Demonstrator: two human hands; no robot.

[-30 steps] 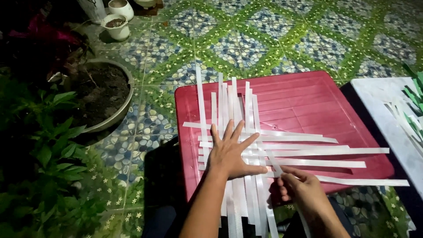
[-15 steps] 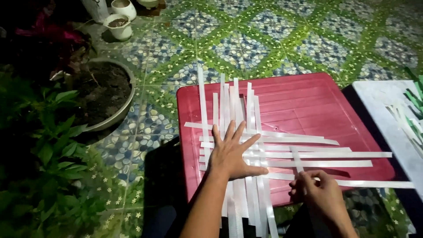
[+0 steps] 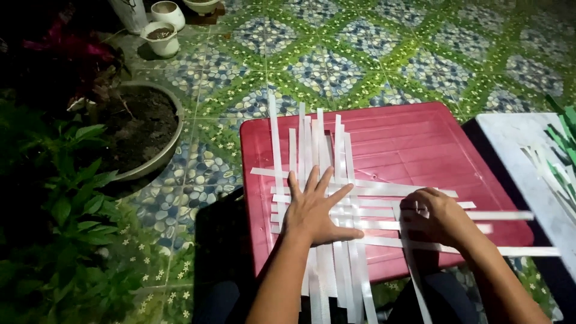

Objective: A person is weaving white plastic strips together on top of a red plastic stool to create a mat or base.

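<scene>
- White strips [image 3: 324,198] lie crossed in a loose weave on the red plastic table [image 3: 420,144], mid-frame; the long upright ones run off the table's near edge toward the bottom of the frame.
- Left hand [image 3: 315,210], lower centre, lies flat on the crossing with fingers spread, palm down, pinning the upright strips where the sideways ones pass; it grips nothing.
- Right hand [image 3: 435,216], lower right of centre, is curled with fingertips pinched on a single upright strip [image 3: 411,264] that slants down off the table's near edge; how tightly it pinches I cannot tell.
- Sideways strips reach right beyond that hand, the lowest one [image 3: 528,251] ending past the table's right edge.
- Judging by this, the step in hand is working another upright strip into the sideways rows at the right of the mat. The next move calls for threading it over and under in turn, then pushing it close against its neighbour while the flat hand keeps the weave from sliding.
- White board [image 3: 516,150] at the right edge carries green and white strips [image 3: 561,156].
- Large soil-filled pot [image 3: 144,129] sits on the patterned tile floor [image 3: 372,48] at upper left, small white pots [image 3: 161,33] farther up.
</scene>
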